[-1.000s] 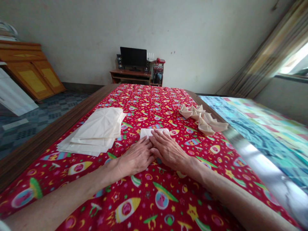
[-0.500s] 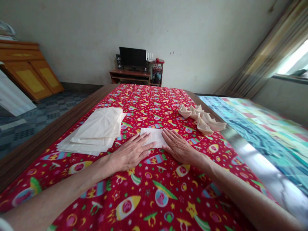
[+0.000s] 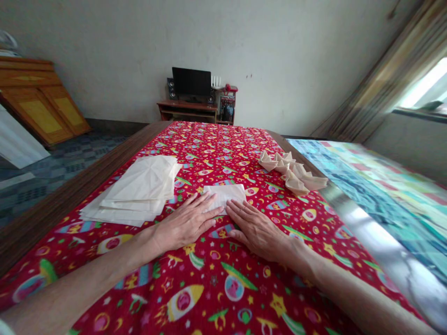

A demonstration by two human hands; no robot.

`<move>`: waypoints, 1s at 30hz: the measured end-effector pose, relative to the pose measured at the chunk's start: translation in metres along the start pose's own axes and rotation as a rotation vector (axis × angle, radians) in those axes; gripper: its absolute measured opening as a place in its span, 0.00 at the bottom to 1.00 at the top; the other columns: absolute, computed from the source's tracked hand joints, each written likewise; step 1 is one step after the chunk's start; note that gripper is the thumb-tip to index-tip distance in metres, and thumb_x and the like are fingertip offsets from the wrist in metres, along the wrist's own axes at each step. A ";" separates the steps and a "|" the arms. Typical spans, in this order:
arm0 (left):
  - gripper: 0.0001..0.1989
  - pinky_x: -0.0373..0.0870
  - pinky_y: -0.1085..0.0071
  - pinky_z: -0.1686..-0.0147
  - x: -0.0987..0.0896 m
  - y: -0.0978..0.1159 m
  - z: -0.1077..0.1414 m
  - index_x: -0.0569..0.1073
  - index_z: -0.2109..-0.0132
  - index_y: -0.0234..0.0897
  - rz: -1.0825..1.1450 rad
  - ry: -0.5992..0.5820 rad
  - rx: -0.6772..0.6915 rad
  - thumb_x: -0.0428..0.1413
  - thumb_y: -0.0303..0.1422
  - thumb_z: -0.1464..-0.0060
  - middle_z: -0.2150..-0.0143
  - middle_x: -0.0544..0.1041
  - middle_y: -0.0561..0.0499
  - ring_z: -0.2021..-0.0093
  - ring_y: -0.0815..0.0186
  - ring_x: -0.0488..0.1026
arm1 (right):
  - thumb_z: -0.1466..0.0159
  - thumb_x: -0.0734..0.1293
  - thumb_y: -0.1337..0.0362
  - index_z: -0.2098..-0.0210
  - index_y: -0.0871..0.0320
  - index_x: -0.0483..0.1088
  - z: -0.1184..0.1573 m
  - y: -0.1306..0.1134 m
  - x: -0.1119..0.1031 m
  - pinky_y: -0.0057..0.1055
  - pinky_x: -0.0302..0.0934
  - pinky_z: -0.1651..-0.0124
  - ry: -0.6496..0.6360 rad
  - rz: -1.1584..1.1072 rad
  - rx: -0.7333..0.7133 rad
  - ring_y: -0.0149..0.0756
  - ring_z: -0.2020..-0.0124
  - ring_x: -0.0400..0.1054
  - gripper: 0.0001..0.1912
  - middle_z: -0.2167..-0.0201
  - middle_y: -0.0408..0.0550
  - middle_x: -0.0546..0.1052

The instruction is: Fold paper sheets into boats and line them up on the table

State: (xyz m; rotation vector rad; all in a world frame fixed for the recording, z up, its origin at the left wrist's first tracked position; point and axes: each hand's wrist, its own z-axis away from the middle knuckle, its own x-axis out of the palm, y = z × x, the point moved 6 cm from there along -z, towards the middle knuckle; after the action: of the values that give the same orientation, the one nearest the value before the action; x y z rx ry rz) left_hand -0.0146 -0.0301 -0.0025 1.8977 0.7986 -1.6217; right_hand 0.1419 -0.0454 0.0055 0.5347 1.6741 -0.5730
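A small folded sheet of white paper lies flat on the red patterned cloth in front of me. My left hand rests palm down, its fingers spread over the paper's left side. Over the lower right part of the sheet lies my right hand, fingers stretched out and thumb apart. Both hands cover some of the paper's near edge. Left of them sits a stack of creased off-white paper sheets. Several folded paper shapes with pointed tips stand in a cluster to the right.
The cloth covers a long table with a dark wooden edge. Beyond it, a monitor stands on a low desk by the wall. A wooden cabinet is at left; a bed with a blue patterned cover is at right.
My right hand has slid left and a little toward me across the paper, uncovering its upper right corner. The left hand has hardly moved.
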 end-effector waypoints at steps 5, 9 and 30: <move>0.21 0.48 0.57 0.37 -0.003 -0.003 0.002 0.57 0.37 0.51 -0.008 -0.016 0.024 0.39 0.39 0.34 0.32 0.53 0.49 0.33 0.58 0.48 | 0.31 0.54 0.54 0.37 0.66 0.55 0.011 0.009 -0.007 0.45 0.48 0.35 0.015 0.016 0.015 0.45 0.35 0.48 0.28 0.37 0.60 0.56; 0.21 0.50 0.57 0.38 -0.004 -0.006 0.003 0.56 0.36 0.52 -0.007 -0.044 0.016 0.40 0.38 0.35 0.32 0.53 0.48 0.33 0.58 0.48 | 0.31 0.54 0.57 0.38 0.67 0.57 0.014 0.012 -0.009 0.47 0.50 0.36 0.024 0.031 0.004 0.45 0.36 0.51 0.27 0.38 0.60 0.58; 0.18 0.62 0.59 0.43 -0.017 -0.015 -0.013 0.70 0.46 0.38 0.046 0.188 0.111 0.53 0.38 0.41 0.44 0.72 0.47 0.44 0.58 0.67 | 0.31 0.57 0.66 0.59 0.58 0.69 -0.014 0.013 -0.013 0.41 0.56 0.46 0.273 0.144 -0.123 0.36 0.57 0.70 0.09 0.61 0.50 0.77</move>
State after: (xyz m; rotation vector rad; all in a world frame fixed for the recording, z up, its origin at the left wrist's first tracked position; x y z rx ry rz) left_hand -0.0184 -0.0123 0.0158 2.1554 0.7464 -1.5042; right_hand 0.1420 -0.0267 0.0189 0.6600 1.8957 -0.2993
